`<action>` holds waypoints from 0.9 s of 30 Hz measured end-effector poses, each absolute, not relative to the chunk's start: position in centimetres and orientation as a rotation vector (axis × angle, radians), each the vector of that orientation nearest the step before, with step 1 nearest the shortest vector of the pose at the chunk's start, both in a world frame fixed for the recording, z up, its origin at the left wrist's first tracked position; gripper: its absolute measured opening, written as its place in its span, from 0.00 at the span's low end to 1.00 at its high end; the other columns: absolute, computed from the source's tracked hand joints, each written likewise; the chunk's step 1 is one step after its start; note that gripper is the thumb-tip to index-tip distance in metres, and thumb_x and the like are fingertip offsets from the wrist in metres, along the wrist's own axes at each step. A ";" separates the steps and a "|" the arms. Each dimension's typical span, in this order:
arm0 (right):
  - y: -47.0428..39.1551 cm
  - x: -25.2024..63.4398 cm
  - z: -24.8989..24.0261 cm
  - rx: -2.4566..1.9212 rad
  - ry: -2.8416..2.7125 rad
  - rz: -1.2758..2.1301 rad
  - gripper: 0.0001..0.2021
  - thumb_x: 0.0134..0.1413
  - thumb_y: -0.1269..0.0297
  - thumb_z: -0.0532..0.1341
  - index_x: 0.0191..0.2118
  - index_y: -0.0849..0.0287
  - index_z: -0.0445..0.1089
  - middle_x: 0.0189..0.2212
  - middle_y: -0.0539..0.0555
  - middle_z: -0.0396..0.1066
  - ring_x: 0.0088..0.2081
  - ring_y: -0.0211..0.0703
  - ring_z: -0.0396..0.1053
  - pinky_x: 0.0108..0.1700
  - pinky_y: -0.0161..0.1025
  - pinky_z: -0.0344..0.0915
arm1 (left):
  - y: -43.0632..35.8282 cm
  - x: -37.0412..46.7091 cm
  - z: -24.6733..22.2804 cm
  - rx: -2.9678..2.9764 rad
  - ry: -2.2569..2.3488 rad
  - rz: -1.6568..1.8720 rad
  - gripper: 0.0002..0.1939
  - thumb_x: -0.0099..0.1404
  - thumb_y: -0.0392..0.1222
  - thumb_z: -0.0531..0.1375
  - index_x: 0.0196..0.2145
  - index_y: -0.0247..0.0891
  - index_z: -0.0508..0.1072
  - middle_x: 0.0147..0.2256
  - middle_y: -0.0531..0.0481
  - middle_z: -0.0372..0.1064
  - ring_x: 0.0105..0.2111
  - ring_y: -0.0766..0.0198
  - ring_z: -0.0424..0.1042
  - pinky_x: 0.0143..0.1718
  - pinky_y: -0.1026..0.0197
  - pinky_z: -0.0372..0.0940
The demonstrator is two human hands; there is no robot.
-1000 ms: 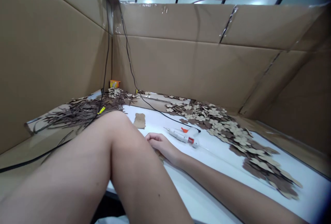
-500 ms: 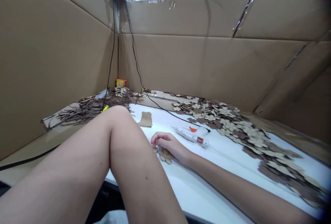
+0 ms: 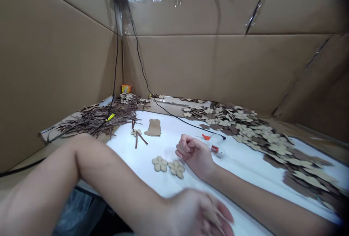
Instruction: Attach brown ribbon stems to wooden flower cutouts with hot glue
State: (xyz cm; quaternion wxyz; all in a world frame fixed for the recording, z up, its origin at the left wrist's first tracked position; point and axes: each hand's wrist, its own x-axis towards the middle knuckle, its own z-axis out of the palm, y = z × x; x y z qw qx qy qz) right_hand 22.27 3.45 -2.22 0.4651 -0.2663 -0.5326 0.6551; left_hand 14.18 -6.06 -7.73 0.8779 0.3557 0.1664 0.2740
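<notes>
My left hand [image 3: 201, 212] is low in the view, palm turned up and blurred by motion. Its fingers are bent around what looks like a beige flower [image 3: 214, 212], partly hidden by them. My right hand [image 3: 192, 152] rests on the white board [image 3: 136, 170] with its fingers curled in, and nothing shows in them. Left of it two beige five-petal flowers [image 3: 160, 163] lie side by side. Just behind my right hand is a white glue gun [image 3: 220, 152] with an orange trigger, its front part covered by the hand.
Brown strips [image 3: 95, 119] are heaped at the left. Beige and brown flowers [image 3: 253, 134] pile along the right. A flower with brown strips [image 3: 136, 132] and a brown scrap [image 3: 153, 127] lie farther back. Cardboard walls [image 3: 174, 65] enclose the board, and a black cable [image 3: 174, 115] crosses it.
My left arm has swung down and left, bringing the left hand into view. My right hand has shifted right off the flowers and turned palm up. The two flowers are now uncovered.
</notes>
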 end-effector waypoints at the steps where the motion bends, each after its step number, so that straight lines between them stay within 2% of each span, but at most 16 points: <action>1: 3.5 22.3 -2.3 -0.659 -1.287 1.586 0.02 0.34 0.67 0.51 0.17 0.56 0.57 0.13 0.43 0.37 0.17 0.34 0.38 0.21 0.35 0.49 | -4.9 13.3 -4.6 0.725 0.451 0.670 0.13 0.46 0.24 0.52 0.29 0.35 0.69 0.24 0.50 0.67 0.22 0.65 0.68 0.27 0.60 0.65; 3: 3.6 22.3 -2.0 -0.671 -1.260 1.530 0.03 0.35 0.68 0.51 0.17 0.56 0.58 0.13 0.43 0.38 0.17 0.34 0.38 0.20 0.35 0.46 | -2.7 11.0 0.9 0.812 0.611 0.911 0.13 0.35 0.24 0.49 0.22 0.34 0.63 0.18 0.53 0.62 0.17 0.69 0.64 0.26 0.63 0.63; 6: 4.1 23.2 -0.2 -0.669 -1.249 1.435 0.05 0.36 0.69 0.52 0.16 0.56 0.60 0.13 0.43 0.38 0.17 0.33 0.38 0.22 0.35 0.49 | 0.9 6.3 5.7 1.192 0.910 1.279 0.11 0.37 0.26 0.48 0.22 0.37 0.58 0.15 0.57 0.53 0.17 0.69 0.62 0.27 0.63 0.63; 9: 5.6 26.1 3.3 -0.748 -1.474 1.278 0.05 0.39 0.67 0.53 0.18 0.56 0.63 0.14 0.44 0.43 0.17 0.33 0.43 0.24 0.37 0.53 | 5.1 0.5 5.9 1.292 1.078 1.435 0.10 0.39 0.28 0.48 0.23 0.38 0.56 0.16 0.59 0.48 0.17 0.70 0.57 0.26 0.65 0.61; 12: 8.3 31.3 6.0 -0.958 -1.788 1.078 0.07 0.44 0.66 0.55 0.25 0.58 0.70 0.20 0.51 0.61 0.22 0.38 0.57 0.27 0.40 0.55 | 8.3 -4.6 3.9 1.455 1.322 1.478 0.08 0.41 0.31 0.49 0.22 0.39 0.57 0.16 0.58 0.50 0.17 0.69 0.54 0.23 0.66 0.55; 13: 9.4 33.4 6.3 -1.081 -1.981 0.899 0.08 0.46 0.67 0.54 0.29 0.58 0.71 0.25 0.55 0.66 0.26 0.40 0.61 0.30 0.41 0.57 | 8.9 -5.9 3.1 1.535 1.414 1.455 0.06 0.42 0.32 0.49 0.22 0.39 0.58 0.17 0.57 0.52 0.18 0.67 0.55 0.23 0.65 0.55; 15: 11.7 37.7 5.6 -1.314 -2.238 0.449 0.14 0.42 0.71 0.54 0.36 0.56 0.73 0.34 0.60 0.70 0.36 0.47 0.66 0.38 0.45 0.58 | 9.4 -7.7 1.9 1.746 1.573 1.337 0.04 0.47 0.35 0.50 0.23 0.38 0.63 0.20 0.54 0.59 0.23 0.63 0.61 0.27 0.62 0.58; 17: 13.7 41.2 3.4 -1.355 -2.429 0.177 0.28 0.35 0.76 0.54 0.47 0.53 0.70 0.45 0.64 0.68 0.47 0.51 0.64 0.45 0.47 0.58 | 9.4 -8.7 0.9 1.959 1.741 1.209 0.05 0.49 0.37 0.53 0.26 0.39 0.67 0.27 0.49 0.65 0.33 0.57 0.63 0.37 0.57 0.59; 19: 15.5 43.5 0.6 -1.360 -2.520 0.013 0.33 0.34 0.77 0.55 0.52 0.50 0.66 0.47 0.66 0.66 0.48 0.52 0.65 0.48 0.48 0.58 | 9.3 -9.3 0.1 2.116 1.902 1.087 0.05 0.51 0.39 0.54 0.28 0.39 0.68 0.33 0.45 0.67 0.41 0.52 0.61 0.44 0.52 0.56; 21: 16.8 44.7 -1.8 -1.300 -2.574 -0.102 0.33 0.38 0.76 0.55 0.54 0.46 0.63 0.52 0.65 0.63 0.52 0.53 0.63 0.51 0.49 0.57 | 9.4 -9.6 -0.6 2.208 2.039 0.938 0.05 0.53 0.40 0.54 0.29 0.38 0.68 0.33 0.43 0.67 0.41 0.50 0.61 0.46 0.49 0.55; 24: 18.1 45.0 -3.7 -1.286 -2.707 -0.115 0.32 0.45 0.71 0.54 0.56 0.36 0.58 0.56 0.61 0.59 0.55 0.53 0.60 0.51 0.51 0.59 | 9.9 -10.1 -1.3 2.267 2.160 0.742 0.07 0.57 0.43 0.53 0.30 0.38 0.67 0.33 0.44 0.67 0.40 0.50 0.62 0.44 0.49 0.56; 27: 18.7 44.2 -4.2 -1.312 -2.830 -0.048 0.34 0.44 0.72 0.54 0.56 0.30 0.55 0.57 0.58 0.58 0.56 0.51 0.58 0.50 0.50 0.60 | 10.6 -10.5 -1.7 2.379 2.240 0.514 0.08 0.61 0.43 0.51 0.32 0.39 0.68 0.34 0.46 0.67 0.40 0.52 0.63 0.43 0.52 0.58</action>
